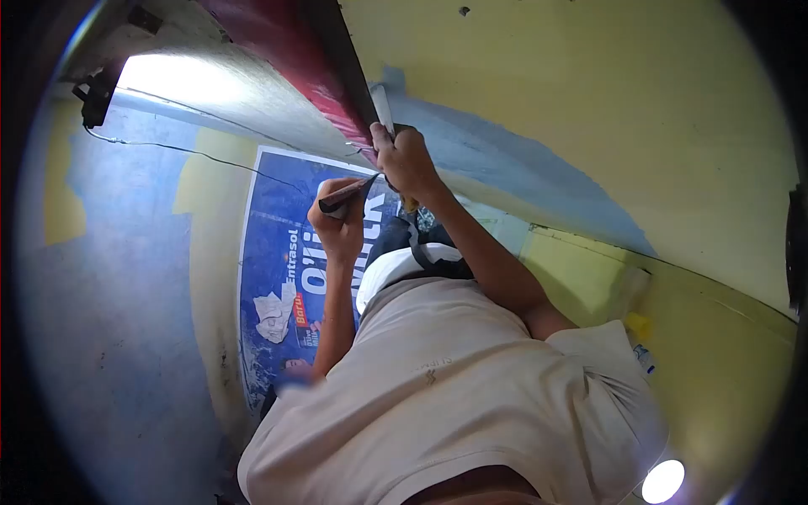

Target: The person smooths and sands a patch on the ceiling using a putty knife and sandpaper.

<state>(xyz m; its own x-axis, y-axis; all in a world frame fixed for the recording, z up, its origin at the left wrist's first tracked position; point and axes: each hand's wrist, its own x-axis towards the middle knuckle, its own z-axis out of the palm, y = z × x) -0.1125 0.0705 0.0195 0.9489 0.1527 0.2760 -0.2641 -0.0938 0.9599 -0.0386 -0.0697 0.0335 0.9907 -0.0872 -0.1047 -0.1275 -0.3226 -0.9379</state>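
My left hand (pixel 338 220) is closed around a dark, wedge-shaped flat piece (pixel 347 194) with a pointed end toward my right hand. In my right hand (pixel 406 162), fingers wrapped, is a flat-bladed scraper (pixel 382 108). Its pale blade sticks up beside the dark edge of a red beam (pixel 290 59), and a yellowish end (pixel 410 204) shows below the fist. The fist overlaps the lower end of the beam in this view. Both hands are held close together in front of my body, the left one lower and over the poster.
A blue poster (pixel 273 210) with a torn white patch covers the wall ahead. Yellow wall (pixel 581 93) with a grey-blue patch (pixel 522 168) rises on the right. A thin wire (pixel 194 152) runs from a dark fixture (pixel 97 97) at upper left. A round lamp (pixel 663 481) glows at lower right.
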